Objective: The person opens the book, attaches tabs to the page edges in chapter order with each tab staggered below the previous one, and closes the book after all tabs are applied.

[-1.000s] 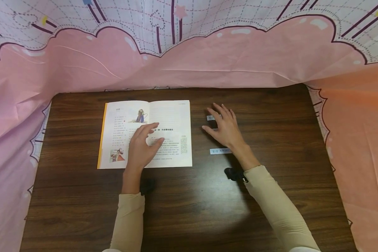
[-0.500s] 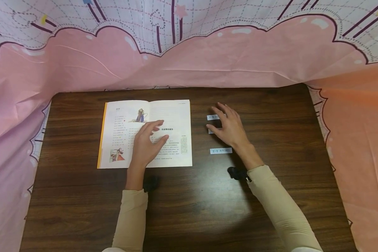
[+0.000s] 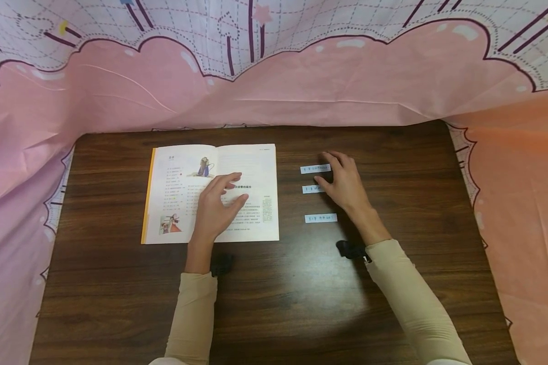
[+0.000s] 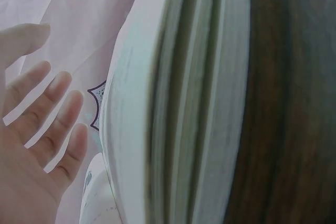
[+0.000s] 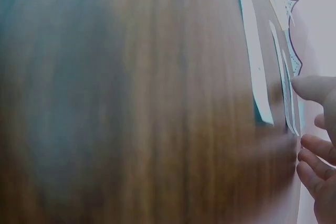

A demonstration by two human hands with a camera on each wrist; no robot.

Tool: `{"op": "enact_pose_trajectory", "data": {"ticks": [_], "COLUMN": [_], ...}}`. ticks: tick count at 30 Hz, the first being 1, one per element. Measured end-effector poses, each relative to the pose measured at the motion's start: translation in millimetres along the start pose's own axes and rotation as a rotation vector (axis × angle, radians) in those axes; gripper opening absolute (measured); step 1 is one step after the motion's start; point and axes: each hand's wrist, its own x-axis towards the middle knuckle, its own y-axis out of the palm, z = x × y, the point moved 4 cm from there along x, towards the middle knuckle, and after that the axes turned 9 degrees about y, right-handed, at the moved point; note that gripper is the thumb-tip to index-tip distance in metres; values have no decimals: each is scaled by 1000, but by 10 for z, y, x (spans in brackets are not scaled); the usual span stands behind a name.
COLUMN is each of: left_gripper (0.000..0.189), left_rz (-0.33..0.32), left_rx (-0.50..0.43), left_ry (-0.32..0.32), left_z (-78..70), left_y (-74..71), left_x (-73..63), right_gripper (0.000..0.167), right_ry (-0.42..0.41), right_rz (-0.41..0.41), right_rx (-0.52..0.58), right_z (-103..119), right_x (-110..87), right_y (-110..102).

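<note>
Head: book point(image 3: 187, 190) lies open on dark wood table point(image 3: 274, 304), pink cloth point(image 3: 310, 91) on three sides. Left hand point(image 3: 215, 208) over it, fingers loose, empty. Right hand point(image 3: 345, 186) at upper two of three paper strips point(image 3: 321, 218), fingers relaxed; fingertip drag could skew them. Left wrist: page edges point(image 4: 226, 103), fingers free. Right wrist: blurry, strip contact unclear.

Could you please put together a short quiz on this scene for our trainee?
1. How many paper strips with writing lie beside the open book?
2. True or false: the right hand is gripping the open book.
3. In the head view, the left hand appears over: A) the paper strips; B) the open book; C) neither.

Key: 1. Three. 2. False; it is by the paper strips. 3. B.
</note>
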Motion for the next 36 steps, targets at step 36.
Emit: {"op": "enact_pose_trajectory", "data": {"ticks": [36], "left_gripper": [45], "left_rz": [54], "left_rx": [-28], "left_ry": [-12], "left_z": [-28], "left_y": [92], "left_x": [-10], "right_gripper": [21], "right_ry": [163], "right_rz": [-119], "right_rx": [141], "right_z": [-128], "right_x": [-5], "right_y": [-10]}}
